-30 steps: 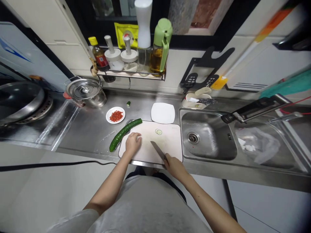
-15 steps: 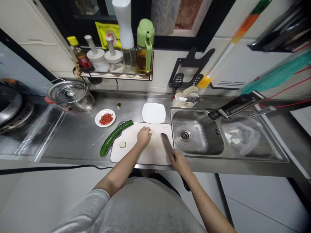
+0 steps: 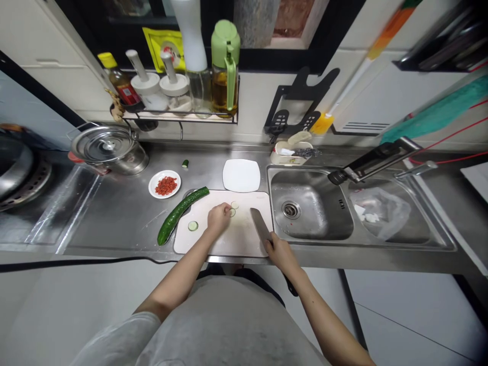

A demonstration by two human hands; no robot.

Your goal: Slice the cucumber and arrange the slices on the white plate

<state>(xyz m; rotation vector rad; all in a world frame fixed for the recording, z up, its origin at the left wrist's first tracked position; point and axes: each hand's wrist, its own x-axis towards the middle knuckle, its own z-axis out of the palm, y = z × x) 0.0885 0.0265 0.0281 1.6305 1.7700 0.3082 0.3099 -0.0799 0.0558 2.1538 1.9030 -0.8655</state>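
Note:
My left hand (image 3: 218, 218) is over the middle of the white cutting board (image 3: 240, 243), its fingers pinched together at the edge of a thin cucumber slice (image 3: 232, 213). Another thin slice (image 3: 235, 205) lies against it, just beyond. In my right hand (image 3: 281, 253) is the handle of a kitchen knife (image 3: 260, 223), its broad blade resting low over the board's right side. A thicker cucumber round (image 3: 192, 225) sits alone on the left part of the board. The long cucumber (image 3: 179, 216) lies slantwise across the board's left edge.
Behind the board is a white square plate (image 3: 241, 175). A dish of red berries (image 3: 166, 184) and a cucumber end (image 3: 185, 163) are at the back left, near a lidded steel pot (image 3: 125, 155). The sink (image 3: 320, 223) borders the board's right side.
My left hand has drawn back slightly left, and two thin slices now show apart at its fingertips where one showed before. The knife has stayed nearly in place in my right hand.

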